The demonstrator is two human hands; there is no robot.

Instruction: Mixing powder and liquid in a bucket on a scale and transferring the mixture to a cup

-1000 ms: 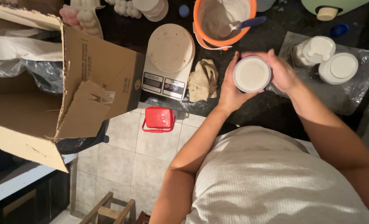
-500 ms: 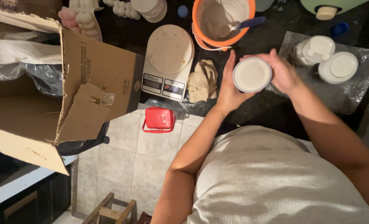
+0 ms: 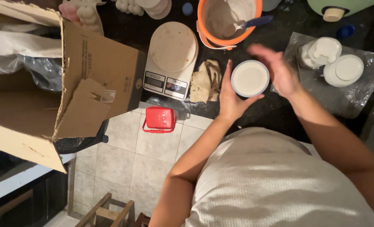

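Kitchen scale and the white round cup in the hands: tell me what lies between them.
In the head view, a crumpled beige cloth lies on the dark counter between the kitchen scale and the white cup, beside the left hand.

A round cup [image 3: 250, 78] is showing white filling inside a pale rim, near an orange bucket [image 3: 229, 21] with a blue-handled tool [image 3: 256, 21]. A red container [image 3: 160, 119] is sitting on pale grey tiles [image 3: 124, 155], beside a brown cardboard box [image 3: 60, 84].

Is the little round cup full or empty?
Full. The round cup, gripped by the left hand, shows smooth white filling almost up to its rim.
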